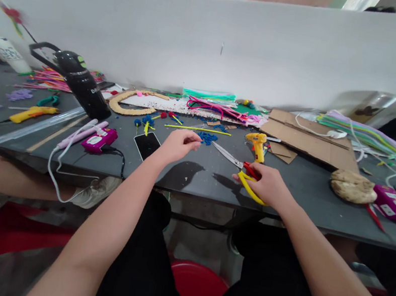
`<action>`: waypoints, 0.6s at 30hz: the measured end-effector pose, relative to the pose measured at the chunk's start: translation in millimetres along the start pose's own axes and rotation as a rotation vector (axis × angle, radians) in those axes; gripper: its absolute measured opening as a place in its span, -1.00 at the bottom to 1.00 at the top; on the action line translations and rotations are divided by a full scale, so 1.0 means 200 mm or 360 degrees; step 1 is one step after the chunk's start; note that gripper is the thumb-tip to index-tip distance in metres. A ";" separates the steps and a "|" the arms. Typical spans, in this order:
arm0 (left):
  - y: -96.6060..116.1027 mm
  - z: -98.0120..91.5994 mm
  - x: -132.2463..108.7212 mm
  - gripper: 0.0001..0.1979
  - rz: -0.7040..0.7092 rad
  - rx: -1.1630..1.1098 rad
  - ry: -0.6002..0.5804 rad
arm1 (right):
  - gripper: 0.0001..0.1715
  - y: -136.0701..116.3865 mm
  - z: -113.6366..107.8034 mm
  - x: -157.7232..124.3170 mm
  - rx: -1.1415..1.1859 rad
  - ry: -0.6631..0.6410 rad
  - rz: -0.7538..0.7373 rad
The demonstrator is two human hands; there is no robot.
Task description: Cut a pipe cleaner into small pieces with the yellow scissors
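Observation:
My right hand is closed round the yellow and red handles of a pair of scissors, whose blades point up-left over the grey table. My left hand hovers with fingers pinched together just left of a heap of blue pipe-cleaner bits; what it pinches, if anything, is too small to see. A black phone lies flat beside that hand. A yellow glue gun stands behind the scissors.
Pink and green pipe cleaners lie along the white partition. Cardboard sheets lie at the right, a black bottle and a magenta glue gun at the left. Another person's arm is at the lower left.

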State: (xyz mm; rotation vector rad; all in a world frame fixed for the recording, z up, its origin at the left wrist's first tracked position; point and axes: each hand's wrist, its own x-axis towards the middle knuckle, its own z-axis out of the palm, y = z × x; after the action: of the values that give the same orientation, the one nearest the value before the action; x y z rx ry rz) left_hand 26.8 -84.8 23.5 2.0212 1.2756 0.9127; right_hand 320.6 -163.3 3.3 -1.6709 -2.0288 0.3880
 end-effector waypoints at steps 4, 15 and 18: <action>0.04 -0.01 -0.05 -0.79 -0.0004 -0.0046 -0.0082 | -0.59 -0.01 0.01 0.00 0.0008 0.0024 -0.0053; 0.04 -0.02 -0.08 -0.77 0.0025 -0.0042 -0.0098 | -0.45 -0.02 0.02 0.00 -0.0004 -0.0018 -0.0120; 0.05 -0.03 -0.09 -0.79 0.0061 0.0002 -0.0100 | -0.45 -0.01 0.02 0.01 -0.0031 -0.0009 -0.0138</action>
State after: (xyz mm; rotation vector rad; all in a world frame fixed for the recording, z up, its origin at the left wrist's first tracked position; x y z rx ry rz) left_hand 22.4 -103.9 29.6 2.0653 1.2081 0.8591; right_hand 316.3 -161.9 1.0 -1.5886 -2.1070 0.3441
